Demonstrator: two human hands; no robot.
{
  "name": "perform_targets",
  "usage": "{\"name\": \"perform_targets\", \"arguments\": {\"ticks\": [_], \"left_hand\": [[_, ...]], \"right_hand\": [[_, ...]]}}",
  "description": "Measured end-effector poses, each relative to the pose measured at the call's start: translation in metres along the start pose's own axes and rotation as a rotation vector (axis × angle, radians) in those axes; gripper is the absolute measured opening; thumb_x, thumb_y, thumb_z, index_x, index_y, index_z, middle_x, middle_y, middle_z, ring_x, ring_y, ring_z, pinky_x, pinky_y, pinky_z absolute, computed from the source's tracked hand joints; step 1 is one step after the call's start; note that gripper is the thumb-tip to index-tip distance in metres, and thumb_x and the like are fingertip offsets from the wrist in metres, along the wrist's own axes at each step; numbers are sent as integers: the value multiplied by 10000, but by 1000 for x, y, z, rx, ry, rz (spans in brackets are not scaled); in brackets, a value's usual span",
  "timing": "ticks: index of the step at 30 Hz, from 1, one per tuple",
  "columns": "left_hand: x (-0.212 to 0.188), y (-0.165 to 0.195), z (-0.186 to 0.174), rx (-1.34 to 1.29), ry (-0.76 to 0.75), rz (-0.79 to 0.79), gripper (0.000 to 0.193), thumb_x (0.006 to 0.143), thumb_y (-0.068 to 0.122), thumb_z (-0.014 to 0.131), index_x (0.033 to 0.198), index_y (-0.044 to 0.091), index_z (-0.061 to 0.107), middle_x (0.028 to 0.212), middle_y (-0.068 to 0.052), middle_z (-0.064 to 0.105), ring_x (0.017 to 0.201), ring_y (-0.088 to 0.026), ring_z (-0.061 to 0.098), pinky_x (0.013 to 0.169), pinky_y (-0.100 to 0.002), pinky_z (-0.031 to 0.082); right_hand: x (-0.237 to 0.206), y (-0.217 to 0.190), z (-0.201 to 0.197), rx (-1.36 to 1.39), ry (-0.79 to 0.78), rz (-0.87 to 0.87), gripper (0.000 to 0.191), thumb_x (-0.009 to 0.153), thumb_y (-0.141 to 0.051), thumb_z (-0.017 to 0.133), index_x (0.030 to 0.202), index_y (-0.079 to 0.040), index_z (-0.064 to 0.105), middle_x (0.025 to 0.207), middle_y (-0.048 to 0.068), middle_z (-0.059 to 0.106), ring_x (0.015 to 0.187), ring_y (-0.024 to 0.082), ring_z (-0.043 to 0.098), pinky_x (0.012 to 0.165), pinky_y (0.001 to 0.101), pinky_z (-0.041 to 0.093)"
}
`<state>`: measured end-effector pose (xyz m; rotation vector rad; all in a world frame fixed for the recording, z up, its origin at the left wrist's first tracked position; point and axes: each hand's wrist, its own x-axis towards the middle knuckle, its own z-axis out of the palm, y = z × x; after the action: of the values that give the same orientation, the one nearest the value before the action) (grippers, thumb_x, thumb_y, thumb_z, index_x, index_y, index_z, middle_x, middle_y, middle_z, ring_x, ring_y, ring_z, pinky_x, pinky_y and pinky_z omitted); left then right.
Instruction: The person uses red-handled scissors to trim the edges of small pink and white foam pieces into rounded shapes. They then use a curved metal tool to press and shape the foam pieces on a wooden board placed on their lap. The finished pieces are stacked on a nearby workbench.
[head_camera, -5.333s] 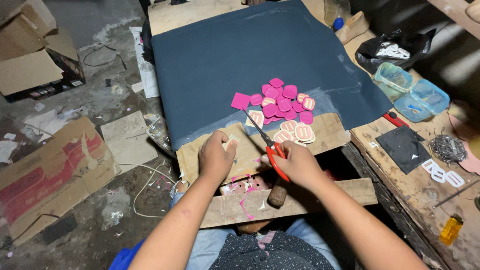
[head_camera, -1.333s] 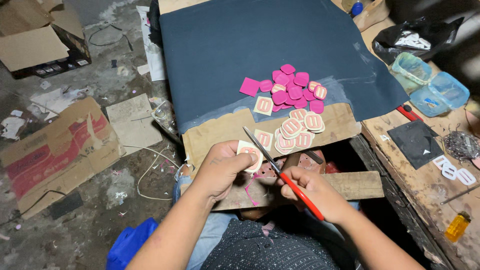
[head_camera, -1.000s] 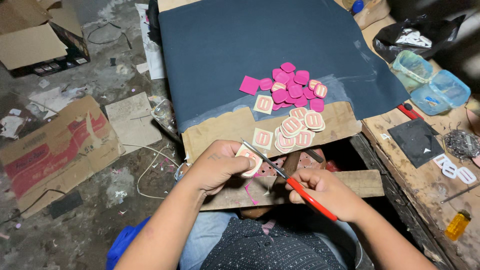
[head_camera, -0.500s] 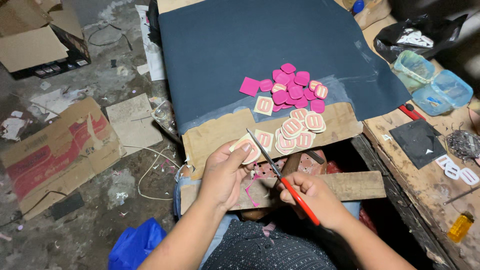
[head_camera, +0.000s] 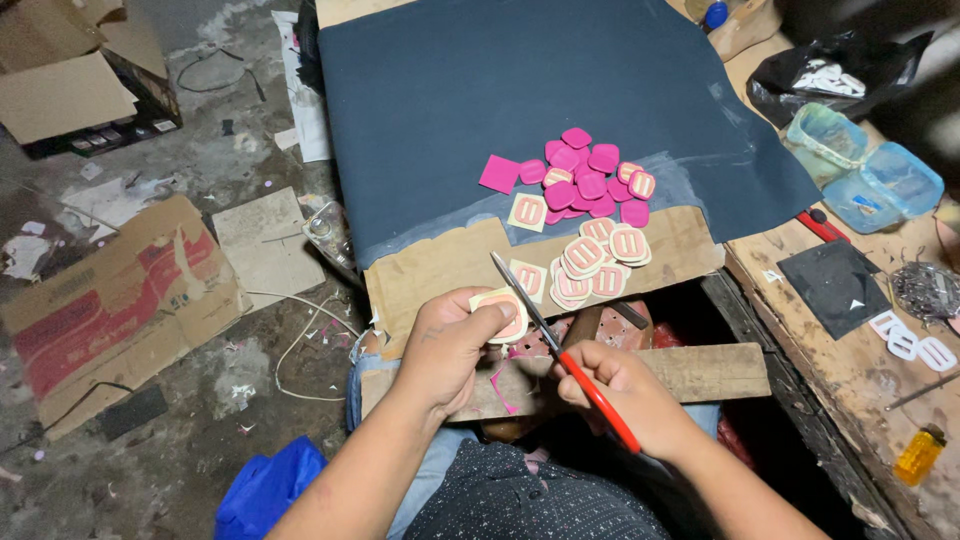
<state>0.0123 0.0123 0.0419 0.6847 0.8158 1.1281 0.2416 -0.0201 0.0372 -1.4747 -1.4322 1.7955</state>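
A small cream-and-pink patch (head_camera: 503, 312) is pinched in the left hand (head_camera: 447, 345), thumb on top and fingers curled beneath, just in front of the near edge of the brown cardboard sheet (head_camera: 440, 270). The right hand (head_camera: 620, 385) is closed round the red handles of a pair of scissors (head_camera: 560, 352); the blades are slightly parted, with the patch's right edge touching them — whether the rim lies between the blades cannot be told.

The patch is judged to be light, thin and flexible, probably rubbery or foam-backed, so it is likely to bend if gripped at one corner only. It is best held flat across its middle, well away from the edge being trimmed, and turned with the fingertips. A thin pink offcut (head_camera: 497, 385) hangs just below the patch, over the wooden plank (head_camera: 700, 370).

On the cardboard sheet's far right part, a stack of similar cream-faced patches (head_camera: 595, 262) is laid — beyond it, on the dark blue sheet (head_camera: 560, 90), a heap of pink pieces (head_camera: 590, 180) is gathered. To the right of the cardboard sheet, well apart, clear plastic containers (head_camera: 865, 180) are set on a wooden bench (head_camera: 850, 360).
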Motion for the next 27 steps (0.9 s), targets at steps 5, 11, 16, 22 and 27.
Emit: {"name": "perform_targets", "arguments": {"ticks": [5, 11, 16, 22, 27], "left_hand": [[2, 2, -2, 69, -42, -61, 185, 902, 43, 650, 1029, -77, 711, 941, -129, 759, 824, -173, 718, 773, -311, 565], [2, 8, -3, 109, -104, -116, 187, 902, 37, 642, 1020, -83, 723, 935, -136, 765, 827, -189, 719, 768, -316, 560], [2, 10, -5, 82, -127, -106, 203, 892, 14, 614, 1026, -91, 724, 965, -148, 774, 843, -188, 726, 782, -312, 559], [3, 13, -12, 109, -136, -186, 228, 882, 7, 609, 1054, -90, 722, 976, -133, 761, 841, -168, 703, 761, -288, 543], [-2, 8, -15, 141, -65, -187, 220, 865, 13, 615, 1072, -21, 681, 971, -97, 745, 830, -142, 690, 723, -284, 528]], "right_hand": [[0, 0, -2, -33, -36, -81, 257, 883, -292, 705, 1019, -91, 622, 715, -60, 532, 590, 40, 476, 517, 231, 389], [-3, 0, -8, -49, -32, -51, 299, 882, -311, 714, 1007, -51, 637, 665, -36, 522, 554, 54, 479, 491, 243, 362], [-6, 0, -13, -82, -14, -38, 311, 850, -295, 737, 1027, -43, 689, 680, -35, 570, 559, 52, 498, 485, 248, 389], [-11, 4, -16, -128, -21, -83, 283, 852, -279, 767, 975, -31, 708, 725, -56, 594, 624, 24, 520, 531, 216, 415], [-18, 14, -11, -62, 21, 126, 238, 822, -264, 763, 901, -57, 677, 617, -18, 524, 473, 89, 486, 433, 254, 382]]}}
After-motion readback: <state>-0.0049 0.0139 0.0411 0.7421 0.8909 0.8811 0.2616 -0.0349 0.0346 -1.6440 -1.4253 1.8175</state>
